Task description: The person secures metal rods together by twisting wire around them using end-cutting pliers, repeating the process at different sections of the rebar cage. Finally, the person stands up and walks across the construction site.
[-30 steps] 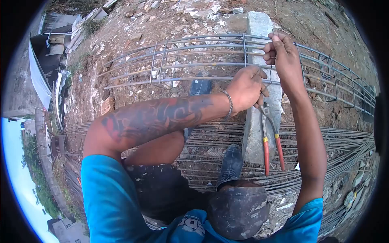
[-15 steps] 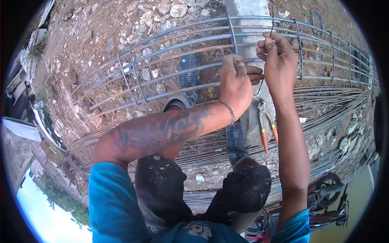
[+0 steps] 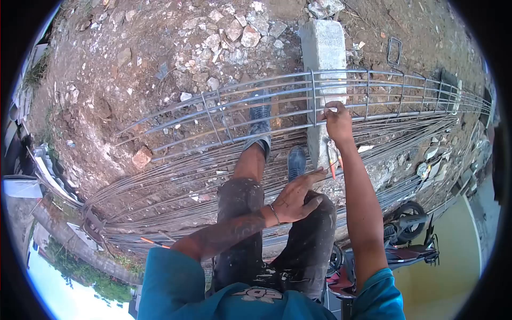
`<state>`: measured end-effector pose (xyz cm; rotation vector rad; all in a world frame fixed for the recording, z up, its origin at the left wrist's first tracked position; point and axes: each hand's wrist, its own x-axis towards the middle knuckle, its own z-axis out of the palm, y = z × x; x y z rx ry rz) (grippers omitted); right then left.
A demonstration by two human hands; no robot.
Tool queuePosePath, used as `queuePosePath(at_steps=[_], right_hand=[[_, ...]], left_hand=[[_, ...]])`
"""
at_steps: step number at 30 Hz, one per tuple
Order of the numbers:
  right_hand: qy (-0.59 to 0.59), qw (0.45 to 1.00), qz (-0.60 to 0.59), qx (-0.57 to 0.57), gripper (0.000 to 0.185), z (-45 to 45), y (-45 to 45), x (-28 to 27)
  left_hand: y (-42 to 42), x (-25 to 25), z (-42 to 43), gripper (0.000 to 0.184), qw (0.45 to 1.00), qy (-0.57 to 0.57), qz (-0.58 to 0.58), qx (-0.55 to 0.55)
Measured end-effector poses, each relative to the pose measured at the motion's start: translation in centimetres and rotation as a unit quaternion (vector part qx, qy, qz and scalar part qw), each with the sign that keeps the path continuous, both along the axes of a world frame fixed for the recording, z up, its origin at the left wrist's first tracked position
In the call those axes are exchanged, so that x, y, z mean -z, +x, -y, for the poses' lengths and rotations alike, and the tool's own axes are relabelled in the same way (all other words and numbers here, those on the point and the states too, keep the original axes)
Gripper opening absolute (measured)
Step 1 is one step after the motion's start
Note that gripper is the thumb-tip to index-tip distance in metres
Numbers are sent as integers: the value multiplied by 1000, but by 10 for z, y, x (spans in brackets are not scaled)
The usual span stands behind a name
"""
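Observation:
A rebar cage [image 3: 266, 129] of long steel bars and square stirrups stretches across the view, resting over a concrete beam [image 3: 325, 45]. My right hand [image 3: 339, 125] is at the cage's near side, beside a stirrup [image 3: 313, 98], fingers pinched on a thin tie wire [image 3: 323, 96]. Only a short length of the wire shows. My left hand [image 3: 294, 201] hovers over my right knee, fingers stretched out and thumb apart, holding nothing. Pincers [image 3: 332, 160] with red-orange handles lie on the beam below the cage, partly behind my right forearm.
Bundles of long thin rods [image 3: 176, 181] lie on the ground beneath the cage and around my feet. Broken stones [image 3: 234, 31] and a brick piece [image 3: 142, 158] are scattered on the soil. A loose stirrup [image 3: 394, 50] lies at the far right; a motorcycle [image 3: 410, 250] stands lower right.
My left hand has come away from the cage and drawn back toward my knees, its fingers opening out. My right hand stays at the cage with the wire. The view has shifted, showing more ground beyond.

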<state>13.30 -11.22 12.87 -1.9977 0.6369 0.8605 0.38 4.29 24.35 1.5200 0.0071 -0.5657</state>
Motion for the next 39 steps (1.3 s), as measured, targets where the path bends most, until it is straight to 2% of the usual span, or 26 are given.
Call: queuePosePath(at_steps=[1, 3, 4, 6, 7, 10, 11, 13, 16, 18, 20, 21, 22, 23, 25, 26, 27, 29, 30, 33, 35, 37, 38, 39], right_hand=[[-20, 999, 10, -29, 17, 7, 1, 5], [-59, 994, 28, -85, 16, 19, 4, 13], [-57, 997, -2, -57, 15, 21, 8, 16], [-45, 996, -37, -63, 15, 23, 20, 19], [-31, 995, -64, -68, 15, 22, 25, 22], [-51, 993, -76, -71, 16, 14, 32, 42], [-78, 990, -88, -84, 17, 12, 36, 50], [-74, 991, -82, -79, 15, 13, 36, 59], [-73, 991, -77, -77, 12, 18, 31, 62], [-89, 979, 17, -180, 11, 23, 30, 55], [-97, 979, -20, -178, 13, 20, 37, 54], [-107, 977, -46, -179, 14, 16, 44, 54], [-103, 964, -46, -242, 19, 10, 53, 53], [-103, 964, -45, -242, 19, 7, 56, 57], [-59, 988, -30, -138, 22, 0, 60, 64], [-49, 993, -68, -79, 22, -3, 61, 69], [-49, 994, -63, -79, 22, -6, 60, 73], [31, 998, -50, 13, 21, -12, 50, 80], [49, 997, -45, 35, 19, -15, 46, 80], [61, 995, -59, 61, 18, -18, 47, 79], [55, 997, -41, 27, 19, -15, 42, 81], [2, 988, 77, -130, 22, -10, 37, 91], [-79, 993, 13, -92, 25, -24, 49, 68], [-79, 993, 11, -91, 25, -28, 50, 63]], left_hand=[[8, 8, -3, 44, 1000, 18, 15, -3], [44, 25, -20, 38, 997, 58, 21, -51], [61, 43, -28, 35, 993, 59, 37, -96], [103, 78, -46, 27, 977, 151, 50, -144], [124, 96, -52, 21, 957, 236, 75, -153], [174, 164, -61, 19, 948, 298, 87, -65], [187, 176, -58, 19, 947, 301, 88, -62], [210, 191, -42, 24, 961, 274, -20, 41], [219, 228, -21, 28, 952, 283, 9, 116], [223, 232, -16, 28, 947, 283, -49, 146], [220, 242, -13, 28, 938, 271, -124, 176], [216, 246, -15, 28, 937, 271, -126, 178], [211, 248, -17, 28, 947, 255, -104, 164], [212, 245, -20, 28, 956, 239, -81, 148], [209, 235, -22, 28, 949, 263, -99, 143], [209, 235, -24, 27, 948, 274, -100, 125], [210, 236, -25, 27, 948, 283, -100, 107], [214, 235, -24, 28, 952, 261, -132, 89], [220, 229, -21, 30, 947, 261, -147, 116], [223, 242, -13, 37, 935, 274, -148, 169], [212, 251, -7, 28, 969, 216, -110, 44], [209, 254, -2, 26, 963, 245, -113, 19], [209, 255, -2, 26, 965, 247, -87, 7], [207, 255, -2, 26, 967, 248, -63, -3]])
